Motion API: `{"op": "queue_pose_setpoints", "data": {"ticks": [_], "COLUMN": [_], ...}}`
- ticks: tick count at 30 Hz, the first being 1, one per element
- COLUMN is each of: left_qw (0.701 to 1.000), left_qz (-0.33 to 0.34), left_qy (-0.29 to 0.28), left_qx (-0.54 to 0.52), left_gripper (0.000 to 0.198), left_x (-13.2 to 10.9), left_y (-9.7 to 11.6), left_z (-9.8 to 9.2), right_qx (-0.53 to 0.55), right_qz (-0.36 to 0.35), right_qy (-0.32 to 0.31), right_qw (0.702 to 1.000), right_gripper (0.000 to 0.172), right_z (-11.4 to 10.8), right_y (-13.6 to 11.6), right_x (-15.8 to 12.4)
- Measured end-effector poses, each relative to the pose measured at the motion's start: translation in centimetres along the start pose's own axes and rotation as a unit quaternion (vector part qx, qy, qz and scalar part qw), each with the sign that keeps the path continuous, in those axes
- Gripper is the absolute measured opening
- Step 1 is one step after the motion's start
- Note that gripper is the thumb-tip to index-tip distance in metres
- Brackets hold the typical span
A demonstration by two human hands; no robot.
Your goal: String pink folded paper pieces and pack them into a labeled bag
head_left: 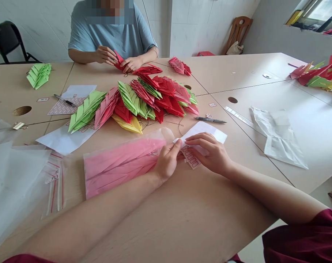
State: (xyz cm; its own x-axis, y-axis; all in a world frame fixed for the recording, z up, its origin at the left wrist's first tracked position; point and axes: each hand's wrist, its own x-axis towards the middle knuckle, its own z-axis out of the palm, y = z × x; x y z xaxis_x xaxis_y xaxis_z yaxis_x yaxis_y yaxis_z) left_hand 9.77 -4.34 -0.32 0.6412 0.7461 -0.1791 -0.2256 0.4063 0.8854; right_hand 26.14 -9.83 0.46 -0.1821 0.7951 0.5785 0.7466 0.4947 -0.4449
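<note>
My left hand (167, 160) is closed, its thumb and fingers pinching the near-left edge of a white label sheet (192, 159) with red-outlined labels. On the same sheet, the fingers of my right hand (212, 152) are bent together at its curled part; whether a single label is between them is too small to tell. The sheet's plain white part (212, 131) sticks out beyond my right hand. Beside my left wrist lies a clear plastic bag (85, 175) with pink folded paper (122, 164) inside, its right end close to my left hand.
Beyond the bag is a pile of red, green and pink folded-paper pieces (155, 95). Pens (210, 119), more label sheets (68, 102), clear bags (15, 175) and a white plastic bag (281, 138) lie around. Across the table (166, 226), a person (111, 40) holds red folded paper.
</note>
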Motion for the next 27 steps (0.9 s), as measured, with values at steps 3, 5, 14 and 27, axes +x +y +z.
{"op": "queue_pose_setpoints", "data": {"ticks": [3,5,14,27], "left_qw": [1.0,1.0,1.0,0.997], "left_qz": [-0.003,-0.007,0.0,0.032], "left_qy": [0.002,0.008,0.006,-0.009], "left_qx": [-0.004,-0.005,0.013,0.067], "left_gripper": [0.037,0.038,0.039,0.041], "left_x": [0.0,0.0,0.0,0.0], "left_y": [0.0,0.0,-0.2,-0.3], "left_z": [0.0,0.0,-0.2,-0.6], "right_qx": [0.0,-0.002,0.004,0.055], "right_qz": [0.0,0.0,0.007,0.006], "right_qy": [0.003,0.004,0.016,-0.002], "right_qw": [1.0,1.0,1.0,0.998], "right_gripper": [0.025,0.025,0.021,0.018], "right_z": [0.1,0.1,0.0,-0.9], "right_y": [0.0,0.0,-0.4,-1.3], "right_x": [0.0,-0.1,0.1,0.5]}}
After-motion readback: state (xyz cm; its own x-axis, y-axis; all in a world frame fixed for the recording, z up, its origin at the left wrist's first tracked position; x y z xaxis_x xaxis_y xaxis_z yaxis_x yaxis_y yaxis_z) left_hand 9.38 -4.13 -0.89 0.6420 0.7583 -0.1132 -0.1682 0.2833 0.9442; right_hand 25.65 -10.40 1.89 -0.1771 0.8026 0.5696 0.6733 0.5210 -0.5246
